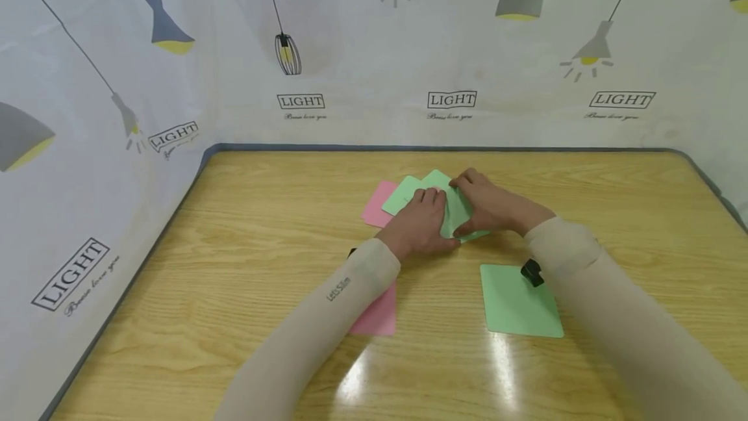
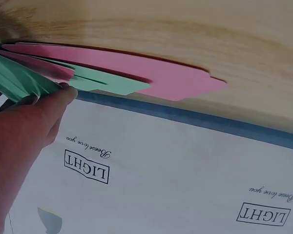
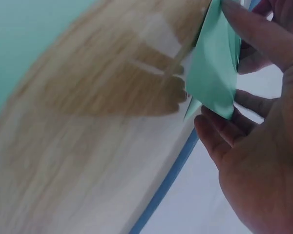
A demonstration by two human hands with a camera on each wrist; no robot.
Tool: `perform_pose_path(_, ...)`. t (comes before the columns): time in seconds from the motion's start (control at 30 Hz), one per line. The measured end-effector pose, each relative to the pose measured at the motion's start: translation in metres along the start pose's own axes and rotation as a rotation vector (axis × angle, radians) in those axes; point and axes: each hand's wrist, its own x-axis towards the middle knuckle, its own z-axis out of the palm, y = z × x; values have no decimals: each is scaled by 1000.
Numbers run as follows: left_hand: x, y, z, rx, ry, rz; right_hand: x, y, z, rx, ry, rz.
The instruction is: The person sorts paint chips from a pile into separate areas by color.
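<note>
Both hands are on a green square paper card (image 1: 457, 210) with rounded corners, at the far middle of the table. My left hand (image 1: 416, 223) holds its left side, fingers on the far part and thumb near the close edge. In the left wrist view the green card (image 2: 14, 80) rises at a slant within that hand's grip. My right hand (image 1: 493, 205) holds the right side between thumb and fingers; the card (image 3: 215, 68) bows there in the right wrist view. Fanned out beneath lie another green card (image 1: 403, 193) and pink cards (image 1: 376, 205).
Closer to me on the right lies a green square (image 1: 517, 304) with a black clip-like piece (image 1: 532, 273) on it. A pink square (image 1: 381, 312) lies partly hidden under my left forearm. A lamp-printed white sheet (image 1: 362, 70) stands behind the wooden table (image 1: 263, 226).
</note>
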Motion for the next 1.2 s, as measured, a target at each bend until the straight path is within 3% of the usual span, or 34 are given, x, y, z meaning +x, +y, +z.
perform_pose_path(0.13,-1,1,-1,27,-7,3,-8,-1,-4,-9,-62,-33)
perform_pose_path(0.3,-1,2,0,-10,-14,-7,-14,-7,-7,-47,-107,-14)
perform_pose_path(0.43,-1,2,1,-47,-16,-11,-18,-14,-6,-121,-128,24)
perform_pose_path(0.63,-2,2,3,-7,-39,-11,-23,-23,-5,-238,-160,35)
perform_pose_path(0.87,-4,4,4,59,-43,0,-27,-26,-6,-321,-148,3)
perform_pose_path(1.2,-3,4,3,2,-43,-20,-27,-22,-4,-355,-120,6)
